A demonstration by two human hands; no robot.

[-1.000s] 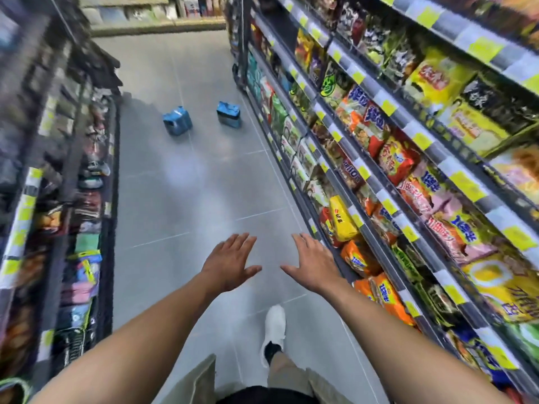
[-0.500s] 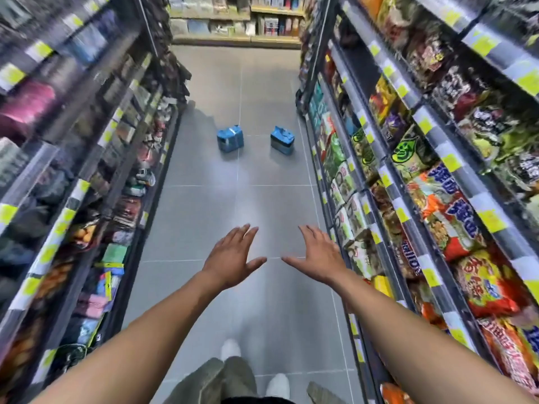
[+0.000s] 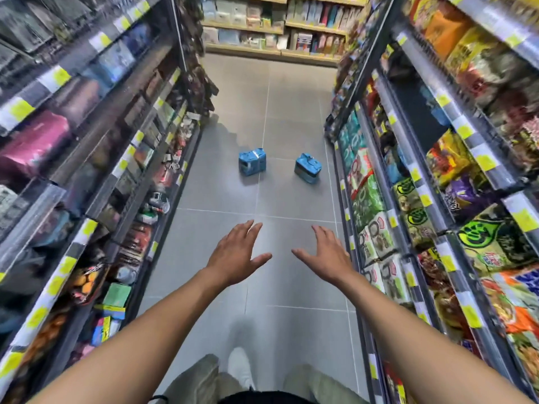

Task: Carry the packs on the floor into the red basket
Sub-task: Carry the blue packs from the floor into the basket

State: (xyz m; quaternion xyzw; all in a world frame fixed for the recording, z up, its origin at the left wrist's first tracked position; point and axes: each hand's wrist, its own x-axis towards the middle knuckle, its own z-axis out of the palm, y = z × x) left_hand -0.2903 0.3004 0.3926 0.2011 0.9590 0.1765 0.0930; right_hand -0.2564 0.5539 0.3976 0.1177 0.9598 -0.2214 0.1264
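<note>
Left hand: empty, fingers spread, held out.
Right hand: empty, fingers spread, apart from the left.
Two shiny blue plastic packs: ahead on the grey tile floor, apart.

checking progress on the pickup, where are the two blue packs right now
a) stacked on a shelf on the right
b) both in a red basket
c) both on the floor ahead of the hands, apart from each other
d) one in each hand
c: the left blue pack and the right blue pack sit apart on the grey floor, beyond the empty, open left hand and right hand.
</note>
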